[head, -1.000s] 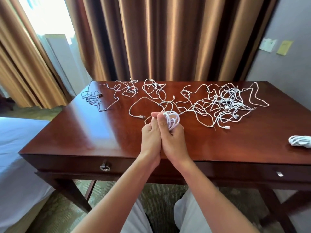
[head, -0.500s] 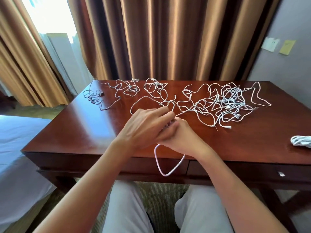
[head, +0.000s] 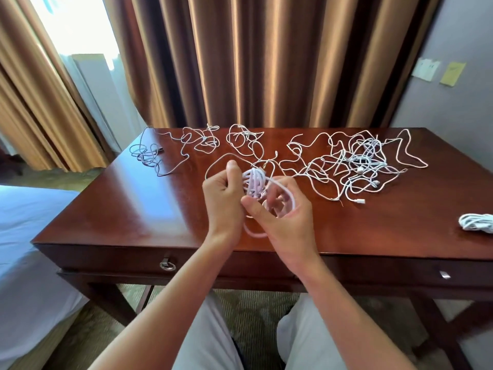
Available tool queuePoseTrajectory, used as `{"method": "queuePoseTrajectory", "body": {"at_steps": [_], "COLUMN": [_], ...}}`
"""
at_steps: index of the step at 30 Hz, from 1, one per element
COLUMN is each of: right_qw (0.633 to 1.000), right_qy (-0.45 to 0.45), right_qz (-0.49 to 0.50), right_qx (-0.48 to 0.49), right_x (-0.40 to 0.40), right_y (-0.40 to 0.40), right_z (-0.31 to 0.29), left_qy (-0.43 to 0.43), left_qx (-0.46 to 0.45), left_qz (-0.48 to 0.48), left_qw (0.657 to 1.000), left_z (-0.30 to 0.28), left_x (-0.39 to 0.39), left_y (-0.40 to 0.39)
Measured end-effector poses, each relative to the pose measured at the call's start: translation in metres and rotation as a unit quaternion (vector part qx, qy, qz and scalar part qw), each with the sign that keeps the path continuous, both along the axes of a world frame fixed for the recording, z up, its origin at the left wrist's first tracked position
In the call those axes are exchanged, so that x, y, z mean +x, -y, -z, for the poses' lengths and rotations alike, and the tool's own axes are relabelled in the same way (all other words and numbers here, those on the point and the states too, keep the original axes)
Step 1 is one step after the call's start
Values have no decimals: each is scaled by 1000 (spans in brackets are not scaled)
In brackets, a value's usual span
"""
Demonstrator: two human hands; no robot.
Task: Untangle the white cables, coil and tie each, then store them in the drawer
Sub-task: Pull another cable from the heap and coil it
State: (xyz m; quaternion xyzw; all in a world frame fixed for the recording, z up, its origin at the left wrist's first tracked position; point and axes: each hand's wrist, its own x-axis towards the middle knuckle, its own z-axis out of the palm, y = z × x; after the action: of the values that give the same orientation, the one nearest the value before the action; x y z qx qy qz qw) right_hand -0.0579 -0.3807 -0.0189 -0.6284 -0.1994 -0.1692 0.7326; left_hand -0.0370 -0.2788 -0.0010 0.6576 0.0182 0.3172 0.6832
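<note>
Above the desk's front middle, my left hand (head: 225, 194) grips a small coil of white cable (head: 255, 181). My right hand (head: 282, 212) holds the loose tail of the same cable, which loops over its fingers and hangs below between the hands. A big tangle of white cables (head: 354, 166) covers the back right of the wooden desk (head: 120, 209). Smaller loose cables (head: 202, 141) and a greyish one (head: 145, 156) lie at the back left. One tied white coil (head: 477, 222) rests near the right edge. The drawer front with a ring pull (head: 167, 265) sits shut under the desk top.
Brown curtains hang behind the desk. A bed with a white sheet (head: 24, 236) stands to the left. A second drawer pull (head: 444, 275) shows at the right. My knees are under the desk's front edge.
My left hand moved off the right hand and now grips the coil upright. The hanging loop below the hands has shortened, with the tail now looped over my right fingers.
</note>
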Motion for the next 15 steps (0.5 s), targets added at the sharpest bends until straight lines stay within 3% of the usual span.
{"method": "queuePoseTrajectory", "body": {"at_steps": [4, 8, 12, 15], "right_qw": [996, 999, 995, 993], "right_qy": [19, -39, -47, 4], "right_qz": [80, 12, 11, 23], "right_qx": [44, -4, -93, -117], "right_x": [2, 4, 6, 1], "right_y": [-12, -20, -21, -18], "right_z": [-4, -2, 7, 9], "left_qy": [-36, -111, -161, -185], "left_qx": [-13, -121, -177, -241], "left_qz": [69, 138, 140, 114], "left_qw": [997, 977, 961, 946], "left_z": [11, 10, 12, 8], "left_x": [-9, -17, -18, -15], "left_y": [17, 21, 19, 16]}}
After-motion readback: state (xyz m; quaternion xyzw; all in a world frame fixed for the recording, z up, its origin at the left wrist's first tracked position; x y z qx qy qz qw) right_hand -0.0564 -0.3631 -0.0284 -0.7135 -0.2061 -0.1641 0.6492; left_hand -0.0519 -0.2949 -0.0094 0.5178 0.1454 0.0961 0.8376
